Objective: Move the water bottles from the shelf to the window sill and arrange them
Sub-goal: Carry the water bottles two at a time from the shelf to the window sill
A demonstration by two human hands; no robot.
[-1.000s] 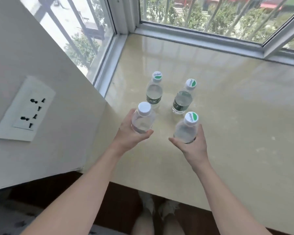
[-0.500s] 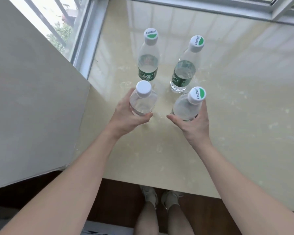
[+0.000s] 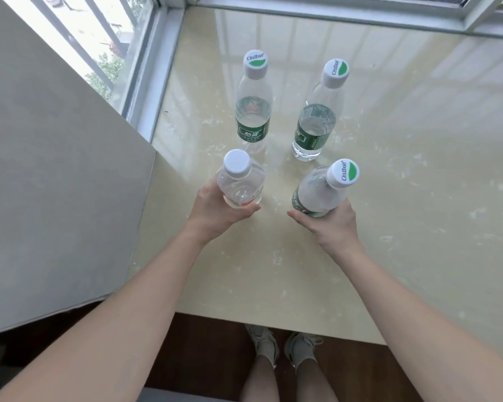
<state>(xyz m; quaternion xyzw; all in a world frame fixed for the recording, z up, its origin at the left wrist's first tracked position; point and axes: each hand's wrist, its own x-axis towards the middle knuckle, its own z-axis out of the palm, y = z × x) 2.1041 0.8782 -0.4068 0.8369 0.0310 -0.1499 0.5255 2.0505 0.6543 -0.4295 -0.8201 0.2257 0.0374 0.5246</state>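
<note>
Fingers of the left hand (image 3: 215, 211) are hidden behind the plain-cap bottle (image 3: 240, 184), and those of the right hand (image 3: 328, 224) behind the held logo-cap bottle (image 3: 320, 192). Both bases are covered, so contact with the window sill (image 3: 418, 169) is unclear. Label (image 3: 251, 130) print on the back-left bottle (image 3: 253, 103) is unreadable. Forearms are cut off at the bottom edge.
</note>
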